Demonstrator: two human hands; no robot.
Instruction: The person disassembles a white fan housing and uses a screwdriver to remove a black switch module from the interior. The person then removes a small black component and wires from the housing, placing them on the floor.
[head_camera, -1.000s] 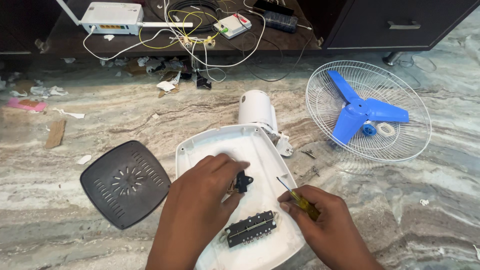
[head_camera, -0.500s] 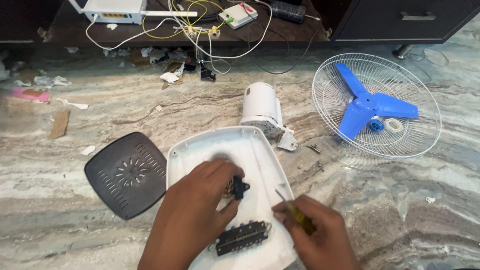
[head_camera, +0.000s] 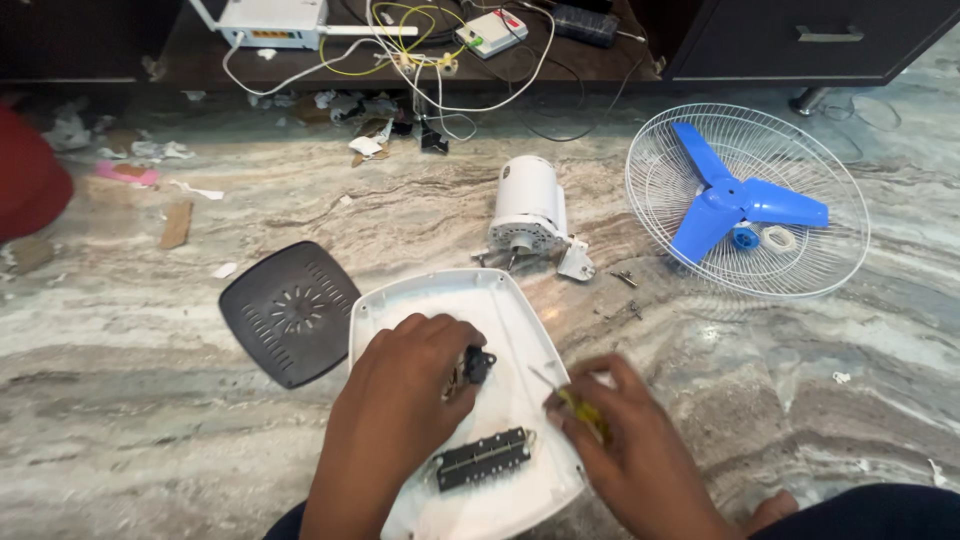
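Fingers of the left hand (head_camera: 405, 400) are pinched shut on a small black knob-like part (head_camera: 478, 364), which is held just above the inner face of the white fan housing (head_camera: 440, 300). The grip seems chosen, as a judgement, to keep that part steady while the tool is brought to it. A yellow-handled screwdriver (head_camera: 580, 410) is clasped in the closed right hand (head_camera: 625, 440), its thin shaft angled up and left toward the black part, the tip lying near it but apart; whether it touches anything cannot be told.

The housing is laid open side up on the marble floor (head_camera: 150, 400), so it serves as a shallow tray: inside it, near its lower end, a black switch block (head_camera: 484, 459) is seen, tilted, just below the left hand. A dark vented cover (head_camera: 290, 312) is set beside the housing on its left, touching or nearly touching its rim. Beyond the housing a white motor (head_camera: 527, 205) is lying on its side. Well to the right, a round wire guard (head_camera: 800, 270) is laid flat and holds a blue blade (head_camera: 735, 205), with a small blue cap and a white ring just beside the hub.
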